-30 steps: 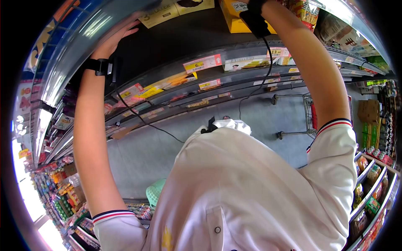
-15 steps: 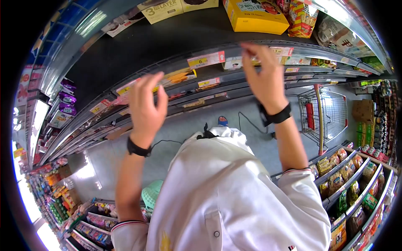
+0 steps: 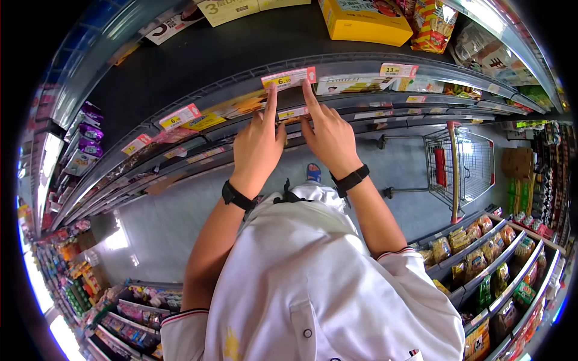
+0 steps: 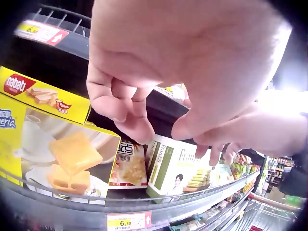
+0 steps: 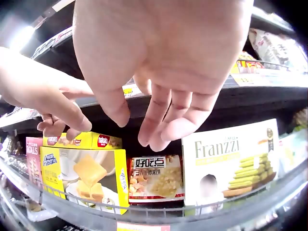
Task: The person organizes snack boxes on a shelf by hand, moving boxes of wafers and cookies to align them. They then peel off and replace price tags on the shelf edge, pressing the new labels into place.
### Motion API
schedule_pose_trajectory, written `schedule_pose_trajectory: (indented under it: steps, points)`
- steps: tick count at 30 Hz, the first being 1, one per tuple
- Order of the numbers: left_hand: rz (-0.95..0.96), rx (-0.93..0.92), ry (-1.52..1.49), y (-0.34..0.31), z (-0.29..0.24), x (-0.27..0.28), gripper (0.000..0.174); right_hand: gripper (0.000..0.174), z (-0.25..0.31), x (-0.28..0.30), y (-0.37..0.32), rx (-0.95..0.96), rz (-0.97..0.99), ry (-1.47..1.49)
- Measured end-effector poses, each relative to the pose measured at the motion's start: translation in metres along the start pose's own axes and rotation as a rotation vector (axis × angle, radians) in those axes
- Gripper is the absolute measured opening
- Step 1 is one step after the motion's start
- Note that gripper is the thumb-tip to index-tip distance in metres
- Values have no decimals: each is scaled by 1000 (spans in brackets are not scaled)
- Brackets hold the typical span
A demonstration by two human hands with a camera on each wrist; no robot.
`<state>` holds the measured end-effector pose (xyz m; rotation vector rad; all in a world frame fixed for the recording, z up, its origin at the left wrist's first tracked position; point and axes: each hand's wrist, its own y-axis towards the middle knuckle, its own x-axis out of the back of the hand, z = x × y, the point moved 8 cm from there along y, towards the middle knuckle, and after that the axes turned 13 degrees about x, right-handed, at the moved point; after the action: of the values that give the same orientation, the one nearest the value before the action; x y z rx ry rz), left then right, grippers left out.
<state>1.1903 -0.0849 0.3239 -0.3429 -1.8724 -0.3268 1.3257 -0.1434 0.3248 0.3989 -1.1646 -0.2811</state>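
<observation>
I see the left hand [image 4: 183,62] filling the top, fingers [image 4: 115,103] curled, above a yellow wafer box [image 4: 72,154], a Franzzi box [image 4: 175,168] and a 6.50 price tag [image 4: 128,221].

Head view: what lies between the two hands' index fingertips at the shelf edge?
A red-and-yellow price tag, with the left hand and right hand at its ends; head view shows it.

Landmark: price tag [image 3: 288,78], clipped on the front rail of a shelf [image 3: 198,54].
- Left hand [image 3: 257,147]: just below the tag, index tip at its left end.
- Right hand [image 3: 328,135]: beside the left hand, index tip at the tag's right end.
- Box [image 3: 364,23]: on the shelf, behind and right of the tag.
- Shopping cart [image 3: 463,162]: on the floor, well right of the tag.
</observation>
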Motion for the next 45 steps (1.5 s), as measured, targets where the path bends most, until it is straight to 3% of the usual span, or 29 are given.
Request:
schedule_pose_trajectory:
  steps: [27, 39, 45]
  points:
    - [110, 72, -86, -11, -2, -15, 106, 95, 1, -13, -3, -7, 75, 50]
    - [36, 85, -44, -11, -4, 2, 97, 96, 1, -18, -3, -25, 113, 35]
    - [123, 113, -5, -4, -4, 1, 97, 96, 1, -18, -2, -27, 144, 33]
